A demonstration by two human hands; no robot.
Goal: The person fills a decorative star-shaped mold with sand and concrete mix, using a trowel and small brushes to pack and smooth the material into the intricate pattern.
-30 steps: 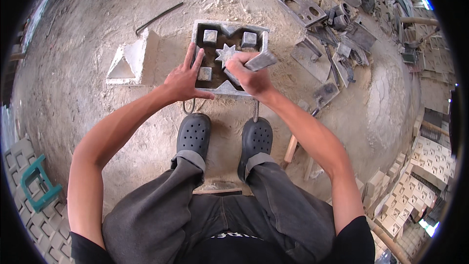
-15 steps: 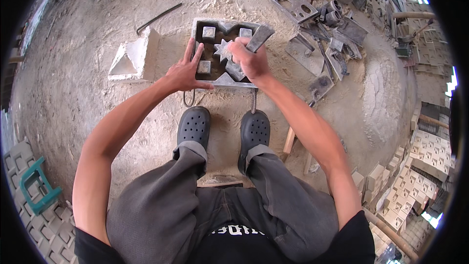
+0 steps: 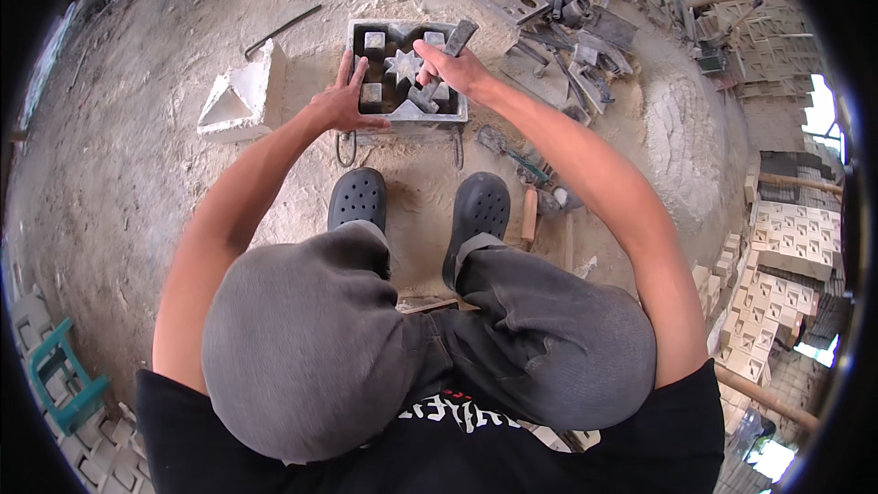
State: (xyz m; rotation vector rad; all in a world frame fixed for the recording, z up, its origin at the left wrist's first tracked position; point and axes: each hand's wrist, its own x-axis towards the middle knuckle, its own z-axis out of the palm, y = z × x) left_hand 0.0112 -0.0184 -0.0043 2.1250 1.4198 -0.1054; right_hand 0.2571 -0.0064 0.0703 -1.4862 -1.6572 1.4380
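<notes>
On the ground in front of my feet lies a grey metal block mould (image 3: 409, 117) with square posts in its corners, a star-shaped core (image 3: 403, 64) in the middle and triangular pieces along its edges. Spread over the mould's left rim is my left hand (image 3: 343, 105), fingers apart, thumb along the near edge. My right hand (image 3: 457, 71) is closed around a flat metal bar (image 3: 462, 35). One end of the bar sticks up past my fist; its lower end reaches into the mould's near-right part, beside a corner post.
A pale cast block (image 3: 240, 96) with a triangular hollow sits left of the mould. Metal plates and scrap parts (image 3: 594, 50) lie to the right. Near my right shoe (image 3: 481, 210) are a small trowel-like tool (image 3: 512, 155) and a wooden handle (image 3: 530, 213). Patterned blocks (image 3: 796, 238) are stacked far right.
My view has shifted, and my left knee has risen into it. The bar stays in my right hand, tilted differently, its lower end now visible inside the mould. My left hand remains on the rim.
</notes>
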